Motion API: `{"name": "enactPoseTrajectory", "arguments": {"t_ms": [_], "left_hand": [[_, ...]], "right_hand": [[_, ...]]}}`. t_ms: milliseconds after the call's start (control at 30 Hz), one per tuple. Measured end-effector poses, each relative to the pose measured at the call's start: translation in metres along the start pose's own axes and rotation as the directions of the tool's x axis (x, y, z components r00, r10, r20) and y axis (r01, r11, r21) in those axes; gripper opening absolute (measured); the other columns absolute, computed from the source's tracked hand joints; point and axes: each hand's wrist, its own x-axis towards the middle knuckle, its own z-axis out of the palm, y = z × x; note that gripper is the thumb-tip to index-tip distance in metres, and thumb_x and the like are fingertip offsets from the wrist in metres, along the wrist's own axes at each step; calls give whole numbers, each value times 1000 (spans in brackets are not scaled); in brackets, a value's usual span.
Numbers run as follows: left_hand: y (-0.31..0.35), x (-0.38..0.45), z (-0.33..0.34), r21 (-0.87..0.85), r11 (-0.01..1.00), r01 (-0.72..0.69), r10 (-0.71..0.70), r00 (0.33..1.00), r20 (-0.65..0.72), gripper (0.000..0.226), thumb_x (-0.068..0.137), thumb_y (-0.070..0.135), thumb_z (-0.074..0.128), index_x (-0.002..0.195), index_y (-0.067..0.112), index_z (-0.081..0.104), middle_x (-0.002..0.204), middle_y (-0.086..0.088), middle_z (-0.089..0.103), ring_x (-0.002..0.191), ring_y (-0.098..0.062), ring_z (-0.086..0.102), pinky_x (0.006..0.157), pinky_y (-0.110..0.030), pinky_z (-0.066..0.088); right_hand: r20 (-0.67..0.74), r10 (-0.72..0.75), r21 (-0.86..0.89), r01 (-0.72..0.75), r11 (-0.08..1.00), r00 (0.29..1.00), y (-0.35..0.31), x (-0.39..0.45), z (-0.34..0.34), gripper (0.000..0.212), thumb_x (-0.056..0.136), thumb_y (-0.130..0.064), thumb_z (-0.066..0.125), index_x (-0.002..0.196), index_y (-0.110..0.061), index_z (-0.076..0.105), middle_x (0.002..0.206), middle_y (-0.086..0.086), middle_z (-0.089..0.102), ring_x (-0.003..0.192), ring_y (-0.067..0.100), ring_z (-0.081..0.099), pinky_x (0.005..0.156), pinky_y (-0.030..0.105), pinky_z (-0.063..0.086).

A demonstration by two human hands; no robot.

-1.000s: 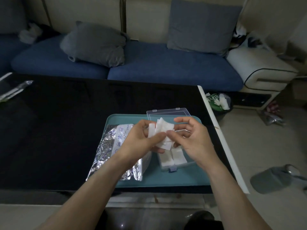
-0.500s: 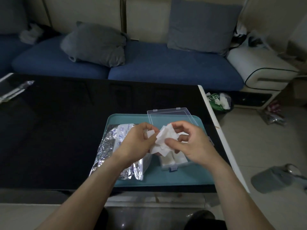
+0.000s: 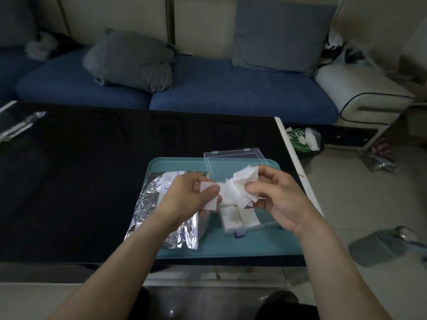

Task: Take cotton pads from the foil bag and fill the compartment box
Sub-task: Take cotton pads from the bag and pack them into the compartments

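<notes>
Both hands hold white cotton pads (image 3: 239, 188) above the clear compartment box (image 3: 241, 224). My left hand (image 3: 191, 197) pinches a flat pad between thumb and fingers. My right hand (image 3: 279, 195) grips a loose bunch of pads just to the right of it. The box's near compartments hold white pads, and its clear lid (image 3: 233, 160) stands open at the back. The crinkled foil bag (image 3: 157, 211) lies to the left of the box, partly under my left wrist. Box and bag both rest on a teal tray (image 3: 242, 247).
The tray sits near the right front corner of a black glossy table (image 3: 80, 181), whose white right edge (image 3: 293, 155) is close by. A blue sofa with grey cushions (image 3: 131, 61) stands behind. A bin with a green bag (image 3: 305, 139) is on the floor to the right.
The hands have drawn apart a little. The bunch of pads has spread between them, with my right hand lifting its share up and to the right.
</notes>
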Motion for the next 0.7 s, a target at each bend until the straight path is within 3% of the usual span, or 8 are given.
{"name": "enactPoseTrajectory", "arguments": {"t_ms": [100, 200, 300, 400, 500, 600, 700], "left_hand": [[0, -1, 1, 93, 995, -31, 26, 998, 54, 12, 95, 7, 61, 89, 0, 70, 57, -6, 67, 39, -16, 49, 40, -21, 34], [4, -3, 4, 12, 999, 41, -43, 975, 216, 37, 104, 18, 47, 76, 3, 67, 57, -9, 66, 48, -25, 51, 42, -25, 38], [8, -3, 5, -130, 973, 190, -127, 914, 384, 45, 108, 31, 31, 99, 2, 64, 79, -21, 72, 60, -28, 65, 42, -26, 41], [4, -1, 2, -165, 952, 256, -156, 874, 459, 43, 108, 30, 31, 116, -1, 59, 94, -25, 71, 65, -30, 65, 44, -25, 40], [4, 1, 3, -218, 937, 273, -153, 881, 448, 32, 106, 12, 33, 111, -6, 59, 86, -21, 71, 60, -25, 63, 44, -23, 39], [5, 2, 2, -313, 907, 283, -129, 893, 432, 26, 104, 8, 36, 101, -4, 59, 75, -15, 70, 55, -17, 61, 45, -20, 39], [5, 1, 0, -309, 917, 252, -97, 893, 440, 22, 101, 3, 43, 104, -8, 62, 76, -14, 72, 57, -13, 63, 47, -17, 44]], "right_hand": [[112, -44, -63, 51, 997, 993, 1, -2, 1, 30, 80, 10, 70, 104, -8, 67, 95, 6, 76, 84, 20, 73, 63, 28, 58], [172, -54, -200, 89, 976, 984, 6, -1, 4, 31, 80, 11, 73, 101, -11, 66, 96, 6, 77, 90, 21, 74, 72, 29, 59], [147, -104, -361, 151, 920, 984, 10, 1, 6, 29, 81, 4, 78, 102, -12, 67, 95, 6, 78, 90, 22, 74, 80, 31, 58], [122, -183, -494, 219, 841, 976, 13, 3, 7, 25, 80, -8, 83, 99, -20, 71, 95, -2, 77, 90, 16, 72, 78, 26, 56], [64, -229, -472, 232, 850, 971, 13, 5, 7, 22, 83, -12, 81, 102, -20, 74, 97, -1, 76, 94, 18, 71, 82, 30, 59], [-48, -235, -375, 201, 905, 971, 10, 7, 4, 22, 85, -11, 78, 105, -18, 72, 99, -3, 76, 94, 14, 72, 76, 28, 56], [-92, -188, -252, 160, 954, 978, 6, 6, 3, 21, 88, -8, 74, 108, -15, 70, 101, 1, 77, 93, 16, 73, 72, 27, 55]]}}
